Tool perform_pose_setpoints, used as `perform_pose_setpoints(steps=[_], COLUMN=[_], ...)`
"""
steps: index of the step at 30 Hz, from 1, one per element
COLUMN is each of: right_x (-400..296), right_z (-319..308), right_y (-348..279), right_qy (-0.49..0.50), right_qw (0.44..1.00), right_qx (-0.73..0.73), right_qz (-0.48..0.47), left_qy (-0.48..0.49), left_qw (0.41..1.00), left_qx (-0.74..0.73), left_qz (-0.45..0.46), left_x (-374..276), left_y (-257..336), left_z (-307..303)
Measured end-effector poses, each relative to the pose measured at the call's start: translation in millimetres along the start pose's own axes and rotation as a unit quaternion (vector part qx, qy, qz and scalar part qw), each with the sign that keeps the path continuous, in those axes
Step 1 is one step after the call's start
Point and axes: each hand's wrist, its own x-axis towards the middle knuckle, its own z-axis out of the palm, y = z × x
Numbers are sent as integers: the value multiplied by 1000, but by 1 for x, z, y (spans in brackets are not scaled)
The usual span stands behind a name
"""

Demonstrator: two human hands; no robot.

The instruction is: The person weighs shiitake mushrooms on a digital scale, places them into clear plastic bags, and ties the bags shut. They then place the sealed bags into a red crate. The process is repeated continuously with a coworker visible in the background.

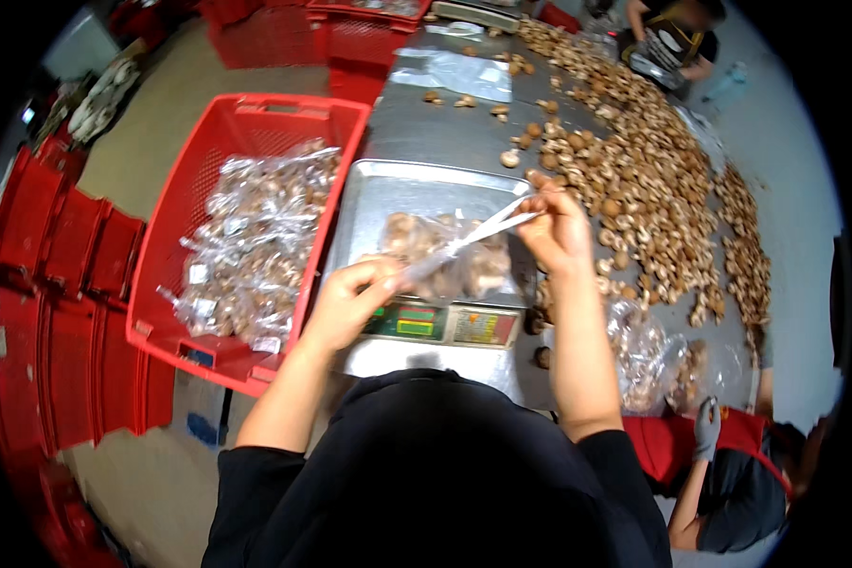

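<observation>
A clear plastic bag of brown-capped mushrooms (479,266) rests on the steel pan (426,181) of a digital scale (444,325). Its gathered opening is stretched taut into a whitish strip between my two hands. My left hand (358,295) pinches the near left end between thumb and fingers, over the pan's left front corner. At the pan's right side, my right hand (557,224) grips the far end of the plastic. Slight motion blur softens the bag and fingers.
Left of the scale stands a red plastic crate (177,206) holding several bagged mushroom packs (263,241). Loose mushrooms (646,192) cover the steel table's right side; filled bags (639,355) lie near its front. Co-workers stand at far right (671,42) and lower right (731,483). Red crates (64,241) are stacked left.
</observation>
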Motion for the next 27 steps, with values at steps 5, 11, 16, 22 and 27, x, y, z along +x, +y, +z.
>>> perform_pose_setpoints(steps=[5,11,16,22,27], right_x=[-71,-62,-18,-38,-67], right_z=[71,46,-32,0,58], right_y=[23,32,2,21,29], right_qy=[-160,-161,20,-56,-225], right_qw=[910,906,996,996,920], right_qx=[-381,-390,-37,-65,-319], right_qz=[14,28,78,21,37], left_qy=[-8,-9,-52,7,-75], left_qw=[942,984,895,980,905], left_qx=[-336,-167,397,164,409], left_qz=[12,-61,194,109,93], left_x=[30,41,2,18,73], left_y=[25,-13,-42,-31,-22], left_z=[45,40,2,-12,42])
